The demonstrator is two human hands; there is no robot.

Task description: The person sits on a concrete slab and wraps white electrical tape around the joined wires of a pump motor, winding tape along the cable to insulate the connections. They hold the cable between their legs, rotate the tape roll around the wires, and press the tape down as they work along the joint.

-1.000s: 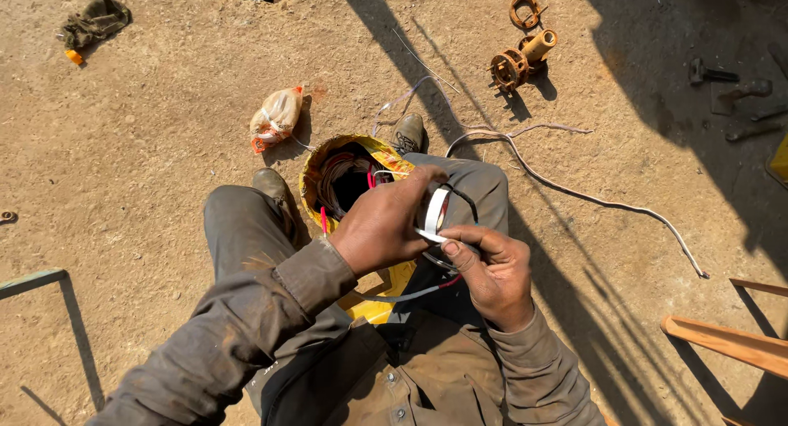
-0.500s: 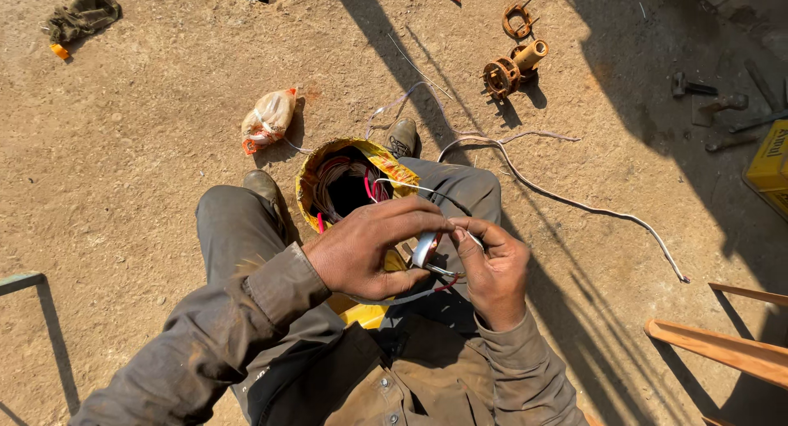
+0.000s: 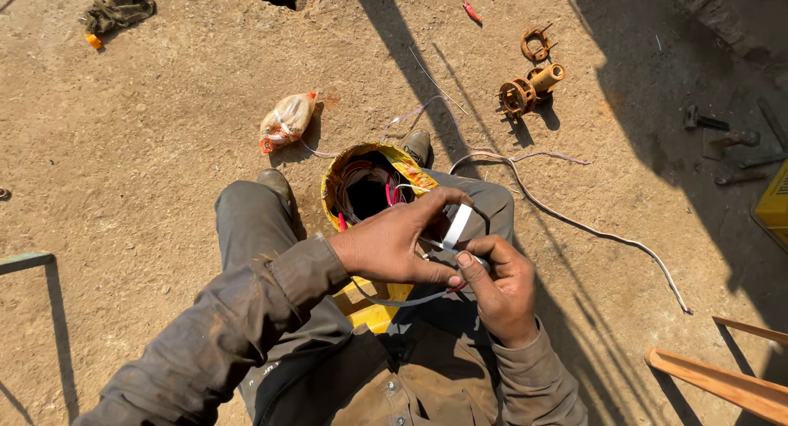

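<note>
A flat white strip [image 3: 457, 226] stands between both hands, just above the lap, in front of a yellow bucket [image 3: 373, 311] held between the knees. The strip looks thin, stiff and glossy (its lower end is hidden in the fingers), tilted slightly right. The left hand [image 3: 392, 244] is curled, fingertips pinching the strip's top. The right hand [image 3: 502, 282] is closed around the lower part, thumb pressing up. A grey wire [image 3: 402, 299] loops beneath the hands. Red and white wires fill the bucket.

Left hand [image 3: 390, 245] and right hand [image 3: 501, 282] pinch a white strip [image 3: 456, 226] over the yellow motor housing [image 3: 371, 184].
</note>
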